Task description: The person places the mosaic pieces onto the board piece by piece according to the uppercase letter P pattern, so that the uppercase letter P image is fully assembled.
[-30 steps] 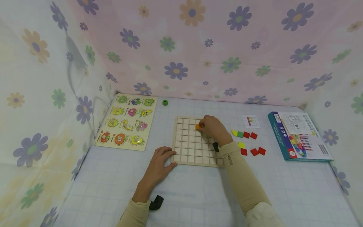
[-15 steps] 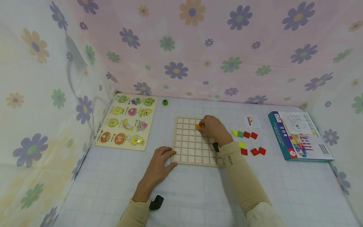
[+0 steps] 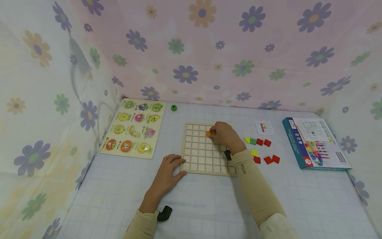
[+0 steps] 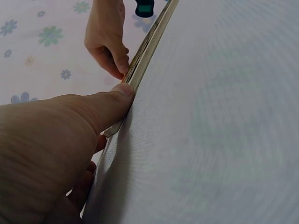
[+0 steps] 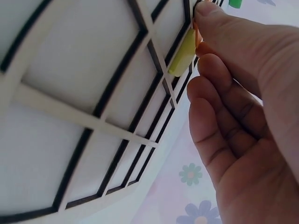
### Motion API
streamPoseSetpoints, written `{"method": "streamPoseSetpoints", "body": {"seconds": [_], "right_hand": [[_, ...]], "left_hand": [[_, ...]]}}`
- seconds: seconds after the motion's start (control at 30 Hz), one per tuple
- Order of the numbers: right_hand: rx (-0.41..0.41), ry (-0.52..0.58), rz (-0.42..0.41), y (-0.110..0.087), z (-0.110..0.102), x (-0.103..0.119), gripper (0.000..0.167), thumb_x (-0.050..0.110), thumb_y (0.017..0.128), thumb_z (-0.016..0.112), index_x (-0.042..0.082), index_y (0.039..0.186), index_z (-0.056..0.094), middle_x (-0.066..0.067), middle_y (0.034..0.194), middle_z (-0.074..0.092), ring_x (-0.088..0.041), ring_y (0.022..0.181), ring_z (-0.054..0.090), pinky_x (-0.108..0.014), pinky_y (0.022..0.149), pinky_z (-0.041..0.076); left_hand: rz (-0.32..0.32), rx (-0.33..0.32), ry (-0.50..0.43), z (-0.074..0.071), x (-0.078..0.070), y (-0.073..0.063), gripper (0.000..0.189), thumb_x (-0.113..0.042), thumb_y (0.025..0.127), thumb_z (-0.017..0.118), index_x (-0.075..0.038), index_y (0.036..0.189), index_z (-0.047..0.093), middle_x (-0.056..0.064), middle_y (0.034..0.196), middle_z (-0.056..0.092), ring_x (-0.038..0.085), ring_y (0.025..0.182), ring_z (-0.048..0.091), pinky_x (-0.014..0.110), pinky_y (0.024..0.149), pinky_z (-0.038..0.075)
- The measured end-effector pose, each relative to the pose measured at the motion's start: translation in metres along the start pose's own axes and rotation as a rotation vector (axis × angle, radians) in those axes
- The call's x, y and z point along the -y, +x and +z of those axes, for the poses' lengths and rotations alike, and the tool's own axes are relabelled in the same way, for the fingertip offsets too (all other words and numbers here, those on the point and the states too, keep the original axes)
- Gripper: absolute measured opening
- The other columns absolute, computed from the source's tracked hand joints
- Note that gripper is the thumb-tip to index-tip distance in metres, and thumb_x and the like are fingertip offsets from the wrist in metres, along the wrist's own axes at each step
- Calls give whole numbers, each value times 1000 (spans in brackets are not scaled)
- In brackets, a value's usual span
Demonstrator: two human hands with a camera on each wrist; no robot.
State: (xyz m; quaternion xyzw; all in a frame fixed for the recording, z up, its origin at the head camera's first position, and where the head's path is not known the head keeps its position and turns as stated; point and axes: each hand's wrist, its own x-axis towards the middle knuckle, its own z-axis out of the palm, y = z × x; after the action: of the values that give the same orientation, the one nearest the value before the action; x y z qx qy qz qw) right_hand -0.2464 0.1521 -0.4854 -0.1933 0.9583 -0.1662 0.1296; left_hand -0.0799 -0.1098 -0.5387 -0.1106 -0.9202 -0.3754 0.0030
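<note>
A square wooden grid board lies in the middle of the table in the head view. My left hand rests at its near left corner, the straight thumb against the front edge and a finger on the left edge. In the left wrist view, the thumb touches the board's side. At the far part of the grid, my right hand pinches an orange tile between thumb and index finger. A yellow piece sits beside it on the grid in the right wrist view, partly hidden by the fingers.
Right of the board lie several red tiles, a yellow tile, a green piece and a yellow curved piece. A pattern card and a box stand beyond them. A fruit puzzle and green bead are left.
</note>
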Motion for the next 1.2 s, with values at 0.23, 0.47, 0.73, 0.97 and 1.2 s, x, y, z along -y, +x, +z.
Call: {"method": "streamPoseSetpoints", "body": {"seconds": [0.23, 0.47, 0.73, 0.97, 1.2], "right_hand": [[-30, 48, 9, -10, -8, -6, 41, 28, 96, 73, 3, 128, 70, -12, 110, 68, -27, 100, 65, -44, 90, 57], [-68, 119, 15, -27, -19, -16, 40, 25, 98, 71, 3, 131, 68, -14, 113, 68, -29, 103, 64, -47, 91, 56], [-122, 130, 104, -55, -26, -47, 40, 27, 97, 72, 5, 130, 69, -11, 102, 66, -25, 90, 58, -37, 76, 50], [-205, 133, 151, -90, -37, -85, 42, 26, 95, 74, 3, 130, 69, -14, 104, 68, -27, 92, 59, -44, 80, 52], [-194, 202, 305, -126, -40, -125, 52, 37, 96, 72, 7, 138, 64, -16, 114, 66, -32, 103, 58, -39, 80, 54]], "left_hand": [[-6, 13, 0, 1, 0, 1, 44, -28, 86, 83, -20, 128, 70, 1, 140, 58, 22, 142, 42, 43, 119, 42], [3, 9, 3, 1, 0, 3, 45, -28, 86, 84, -19, 128, 70, 1, 140, 58, 22, 142, 42, 44, 118, 42], [-12, 14, 4, 1, -1, 1, 45, -29, 87, 83, -20, 128, 70, 0, 140, 58, 21, 142, 42, 43, 119, 42], [-24, 4, 14, -1, -3, 0, 44, -27, 85, 84, -19, 127, 71, 0, 139, 59, 22, 142, 42, 44, 118, 42], [-25, 9, 9, 0, -4, 0, 44, -28, 86, 84, -19, 127, 70, 1, 139, 59, 22, 142, 42, 44, 118, 42]]}}
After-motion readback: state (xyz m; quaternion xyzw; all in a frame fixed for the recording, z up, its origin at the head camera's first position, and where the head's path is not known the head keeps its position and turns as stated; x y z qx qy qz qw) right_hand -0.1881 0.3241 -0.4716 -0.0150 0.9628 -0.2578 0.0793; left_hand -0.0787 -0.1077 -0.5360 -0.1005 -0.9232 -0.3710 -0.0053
